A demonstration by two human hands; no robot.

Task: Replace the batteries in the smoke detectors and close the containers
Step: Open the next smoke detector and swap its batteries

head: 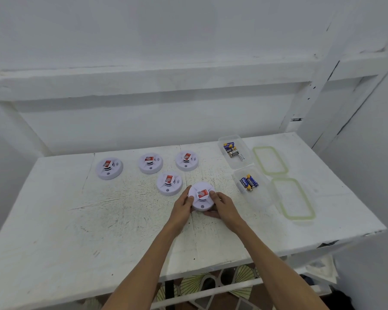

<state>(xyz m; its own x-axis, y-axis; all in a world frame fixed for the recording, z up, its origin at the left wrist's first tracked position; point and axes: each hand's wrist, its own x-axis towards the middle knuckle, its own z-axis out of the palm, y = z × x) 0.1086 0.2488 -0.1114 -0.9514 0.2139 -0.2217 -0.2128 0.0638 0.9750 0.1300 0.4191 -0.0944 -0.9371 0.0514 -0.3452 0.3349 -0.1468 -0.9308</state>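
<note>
A white, scuffed surface is seen from above, set against a white wall. Five round white smoke detectors are laid out on it, each marked with a red label on top. One smoke detector is gripped from both sides near the middle of the surface: the left hand is closed around its left edge, and the right hand is closed around its right and near edge, with fingers curled beneath it. Whether it is lifted clear of the surface or resting on it cannot be told.

Just beside it, to the upper left, a second detector is placed. Three more are lined up in a row farther back: a far-left detector, a middle detector and a right-hand detector, each well apart from its neighbour.

To the right of the detectors, two clear plastic containers are set, both uncovered. In the far container a loose heap of batteries is held. In the near container a few blue and yellow batteries are kept, lying side by side. Two clear lids with pale green seals are laid flat on the surface farther right: the far lid beside the far container, and the near lid beside the near container.
</note>
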